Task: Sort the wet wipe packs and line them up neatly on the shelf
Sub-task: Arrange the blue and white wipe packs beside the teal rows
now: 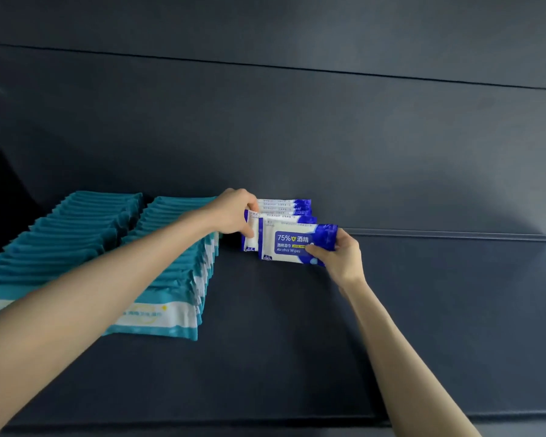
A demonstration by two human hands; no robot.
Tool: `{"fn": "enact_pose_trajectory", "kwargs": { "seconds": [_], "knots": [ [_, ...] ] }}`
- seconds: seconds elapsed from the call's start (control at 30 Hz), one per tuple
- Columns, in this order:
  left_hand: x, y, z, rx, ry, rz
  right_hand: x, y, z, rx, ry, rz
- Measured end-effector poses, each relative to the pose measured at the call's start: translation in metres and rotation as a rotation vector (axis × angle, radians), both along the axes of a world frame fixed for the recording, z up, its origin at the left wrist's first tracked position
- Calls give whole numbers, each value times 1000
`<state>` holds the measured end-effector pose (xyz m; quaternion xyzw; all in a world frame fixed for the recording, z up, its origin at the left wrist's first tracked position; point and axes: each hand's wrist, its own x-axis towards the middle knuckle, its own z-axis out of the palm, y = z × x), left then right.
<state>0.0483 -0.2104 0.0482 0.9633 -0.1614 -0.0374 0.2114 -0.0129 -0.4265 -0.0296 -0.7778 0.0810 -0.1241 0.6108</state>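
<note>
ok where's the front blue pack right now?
Head view, centre: front blue pack is at the near end of the blue row, right hand gripping its right end, teal rows to its left.

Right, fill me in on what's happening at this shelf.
A person is lining up wipe packs on a dark shelf. The right hand holds the front blue pack, labelled alcohol wipes, by its right end. The left hand grips the second blue pack just behind it, at the head of a short blue row that runs to the back wall. To the left, two long teal rows already stand lined up.
</note>
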Motion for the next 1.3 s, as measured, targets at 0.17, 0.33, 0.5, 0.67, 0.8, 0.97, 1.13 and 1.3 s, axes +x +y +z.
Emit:
{"fn": "enact_pose_trajectory", "kwargs": {
  "seconds": [0.17, 0.33, 0.5, 0.67, 0.8, 0.97, 1.13, 1.3],
  "knots": [
    [-1, 6, -4, -24, -54, -69, 12, 22, 4, -143, -9, -27],
    [-2, 6, -9, 36, -168, -110, 15, 31, 3, -238, -16, -73],
    [-3, 3, -10, 140, -286, -116, 18, 31, -1, -389, -78, -83],
    [0, 4, -12, 250, -461, -179, 20, 29, 0, -479, -77, -59],
    [8, 2, -16, 399, -465, -237, 20, 30, 2, -581, -34, -11],
    [6, 0, -14, 442, -433, -232, 18, 30, 10, -718, 39, 4],
    [-4, -3, -8, 489, -390, -214, 7, 33, 26, -834, 27, -19],
    [-29, -12, 8, 364, -428, -197, -27, 26, 50, -847, -76, -124]
  ]
}}
